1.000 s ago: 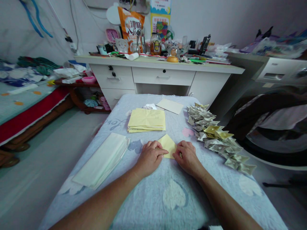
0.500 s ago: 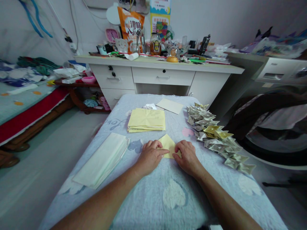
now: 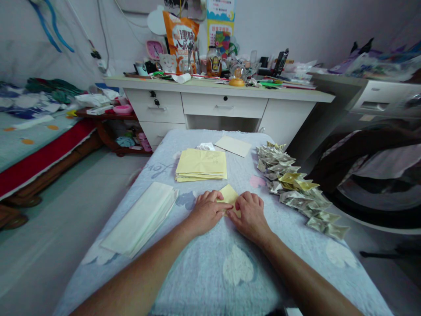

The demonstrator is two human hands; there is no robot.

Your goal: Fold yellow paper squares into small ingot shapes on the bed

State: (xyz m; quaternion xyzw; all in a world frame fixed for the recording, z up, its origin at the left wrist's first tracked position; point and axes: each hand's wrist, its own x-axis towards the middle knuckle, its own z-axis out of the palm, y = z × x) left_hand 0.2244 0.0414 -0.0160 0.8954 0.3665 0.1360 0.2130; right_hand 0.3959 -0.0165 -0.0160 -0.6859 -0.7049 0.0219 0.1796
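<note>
A small yellow sheet of paper (image 3: pixel 228 193), folded to a point at its far end, lies on the cloth-covered table between my hands. My left hand (image 3: pixel 208 210) presses on its left side, index finger stretched across it and the other fingers curled. From the right, my right hand (image 3: pixel 250 215) bears down on the near right part with bent fingers and thumb, hiding that edge. The fingertips of both hands almost meet. Just beyond lies a stack of yellow paper (image 3: pixel 201 164). Folded paper pieces (image 3: pixel 296 188), mostly greyish with some yellow, form a long row on the right.
A bundle of folded white paper (image 3: pixel 141 219) lies left of my left arm. At the table's far end are a pale card (image 3: pixel 233 145) and crumpled white tissue (image 3: pixel 205 146). A cluttered white desk (image 3: pixel 225 101) stands behind, a washing machine (image 3: pixel 378 101) at right.
My right hand has slid left across the yellow sheet, toward my left fingertips, covering more of its right side. My left hand has stayed nearly in place.
</note>
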